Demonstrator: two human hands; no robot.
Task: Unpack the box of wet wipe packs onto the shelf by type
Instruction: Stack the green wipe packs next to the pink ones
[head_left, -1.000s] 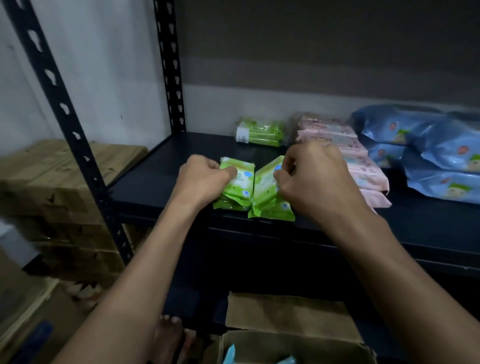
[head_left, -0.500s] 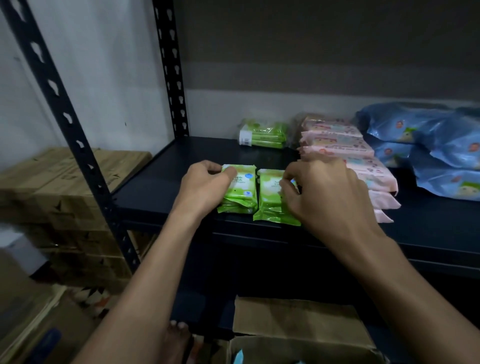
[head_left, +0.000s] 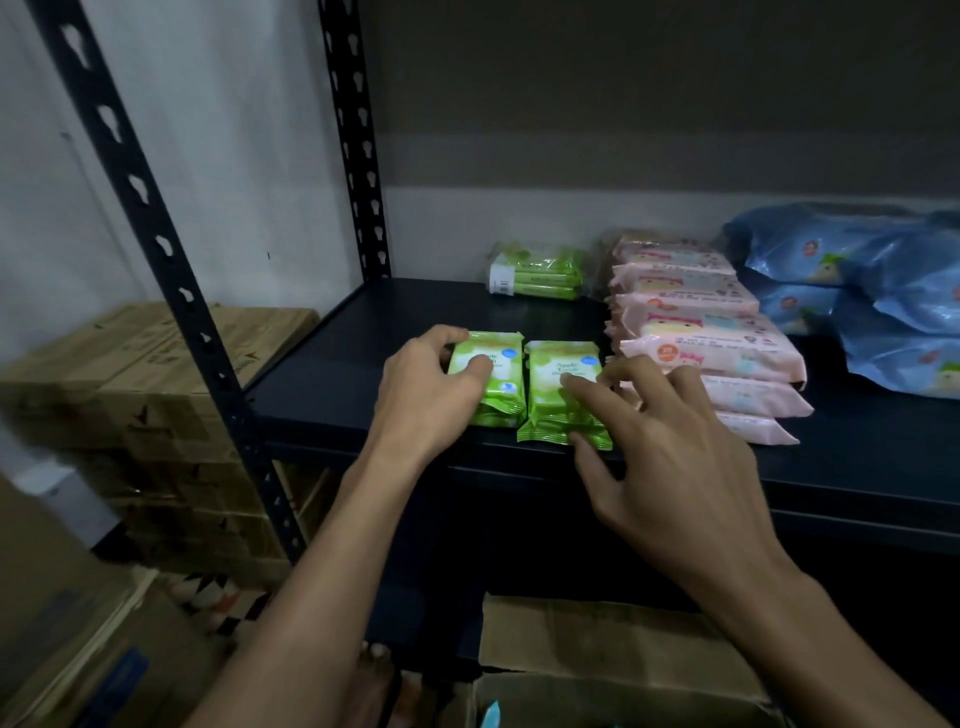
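Two small green packs lie flat, side by side, near the front edge of the dark shelf (head_left: 332, 364), their long axes running from the front edge toward the back wall, printed faces up. The left green pack (head_left: 493, 379) sits slightly farther back than the right green pack (head_left: 558, 395), whose crimped end reaches the shelf's front lip; a narrow gap separates them.

The left hand (head_left: 431, 389) comes in from below with the forearm angled up and right. Its fingers curl over the left pack's far left corner and the thumb presses on its top face, so it grips that pack. The right hand (head_left: 670, 457) hovers over the right pack with fingers spread and relaxed; one fingertip touches the pack's top and the thumb lies by its near right corner, gripping nothing.

At the back of the shelf a wrapped bundle of green packs (head_left: 537, 273) lies with its long axis across. To the right, a row of pink packs (head_left: 711, 343) overlaps from back to front, and blue packs (head_left: 852, 291) are piled at the far right.

Below the shelf, an open cardboard box (head_left: 613, 654) shows a sliver of light blue inside. Stacked brown cartons (head_left: 156, 374) stand left of the shelf upright.
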